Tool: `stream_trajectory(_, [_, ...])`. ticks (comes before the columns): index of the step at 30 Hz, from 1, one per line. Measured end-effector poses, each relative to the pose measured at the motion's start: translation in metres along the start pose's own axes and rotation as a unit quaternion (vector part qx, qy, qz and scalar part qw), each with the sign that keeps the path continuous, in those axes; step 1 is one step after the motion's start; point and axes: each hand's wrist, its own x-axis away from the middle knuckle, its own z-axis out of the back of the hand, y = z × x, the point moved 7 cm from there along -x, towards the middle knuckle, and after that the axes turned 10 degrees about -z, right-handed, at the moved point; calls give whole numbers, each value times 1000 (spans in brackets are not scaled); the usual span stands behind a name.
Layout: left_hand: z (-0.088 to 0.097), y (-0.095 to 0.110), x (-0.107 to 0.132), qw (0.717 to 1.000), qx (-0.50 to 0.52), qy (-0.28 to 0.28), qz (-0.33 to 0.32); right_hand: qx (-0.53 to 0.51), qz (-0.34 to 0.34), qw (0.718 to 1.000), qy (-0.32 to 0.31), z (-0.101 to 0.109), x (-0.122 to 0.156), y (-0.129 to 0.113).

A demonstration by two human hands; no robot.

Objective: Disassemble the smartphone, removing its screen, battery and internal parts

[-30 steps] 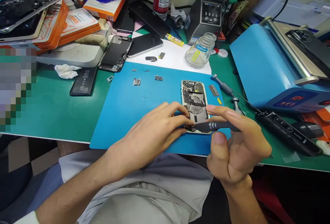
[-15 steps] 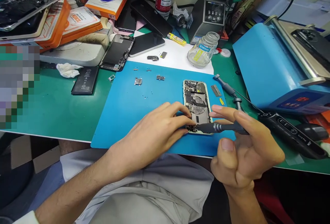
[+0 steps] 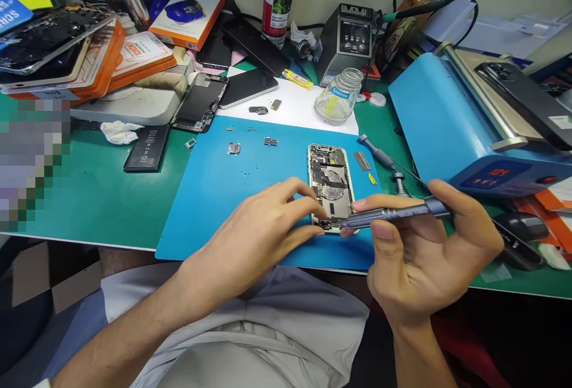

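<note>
An opened smartphone [image 3: 337,204] lies on a blue mat [image 3: 201,209], its internal parts exposed. My left hand [image 3: 259,230] has its fingertips at the phone's lower left edge and corner, steadying it. A grey screwdriver [image 3: 379,216] is held nearly level in my right hand [image 3: 429,257], between thumb and fingers, with one finger at its rear end. Its tip points at the phone's lower end; whether it touches a screw is too small to tell. Small metal parts [image 3: 270,141] and tiny screws lie on the mat left of the phone.
A battery [image 3: 146,148] and a detached screen [image 3: 199,102] lie to the left. Behind stand a glass jar [image 3: 337,99] and a grey soldering station [image 3: 346,45]. A blue heating machine [image 3: 440,114] takes up the right side, near a second screwdriver [image 3: 379,157].
My right hand has turned the screwdriver and shifted its grip, the thumb now pressing against the shaft. My left fingers stay at the phone's edge. The whole view has shifted slightly.
</note>
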Motion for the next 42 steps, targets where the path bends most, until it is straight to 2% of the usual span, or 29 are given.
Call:
stream_trajectory(3, [-1, 1, -1, 1000, 5, -6, -1, -25, -4, 1000, -11, 1, 1, -1])
stream_trajectory(7, [4, -3, -2, 999, 22, 18, 29, -34, -4, 999, 3, 2, 2, -2])
stream_trajectory(11, [7, -3, -3, 997, 50, 30, 49, -13, -13, 999, -30, -6, 1, 0])
stream_trajectory(17, [5, -4, -2, 996, 62, 23, 54, -3, -28, 998, -48, -7, 1, 2])
stream_trajectory(29, [2, -5, 0, 996, 57, 9, 65, 10, -18, 999, -42, -8, 3, 2])
stream_trajectory(31, [2, -5, 0, 996, 59, 8, 69, 30, -7, 999, -38, -8, 3, 1])
stream_trajectory(36, [5, -6, -2, 994, 69, 14, 89, 112, 84, 990, -25, -8, 2, -12])
stream_trajectory(39, [6, -6, 0, 992, 66, 20, 107, 66, 79, 993, -53, -8, 2, -9])
stream_trajectory(42, [11, 1, 4, 994, 20, 29, 101, 52, 86, 994, -34, -4, 3, -7])
